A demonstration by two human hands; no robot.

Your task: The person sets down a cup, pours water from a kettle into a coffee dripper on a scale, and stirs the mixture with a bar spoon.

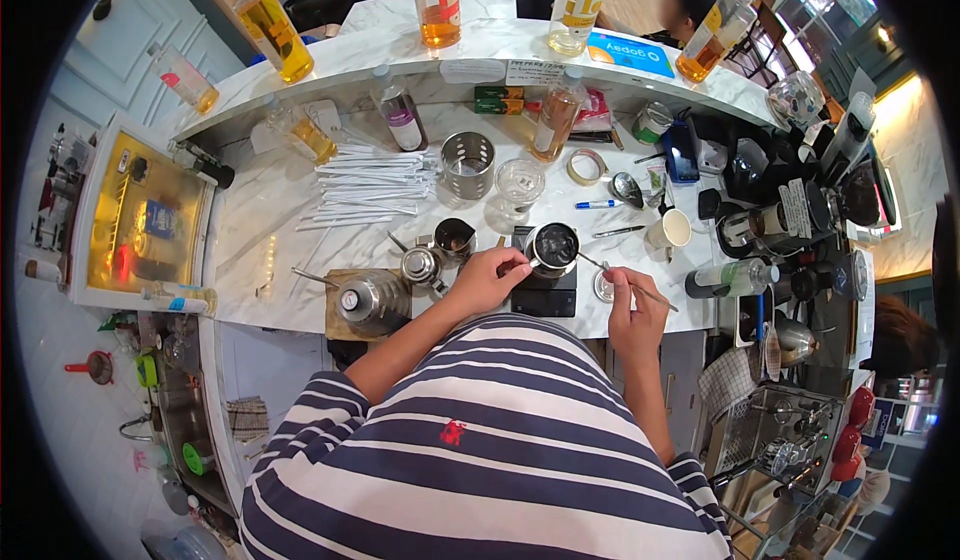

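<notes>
A small metal cup (539, 272) with dark contents stands on a black scale (545, 303) in front of me. My left hand (492, 278) is closed at the cup's left side, its fingers pinched on what appears to be the cup's handle. In my right hand (637, 312) is a thin long-handled spoon (660, 300), held between thumb and fingers. The spoon slants toward the cup's right rim; I cannot tell whether its far end is inside. A small round metal lid (604, 287) lies between the scale and my right hand.
A gooseneck kettle (371, 302), a moka pot (422, 268) and a metal jug (455, 237) stand left. Wrapped straws (365, 186), a perforated metal holder (467, 165) and a glass dish (521, 189) lie beyond. To the right are a white cup (668, 230) and a bottle (732, 279).
</notes>
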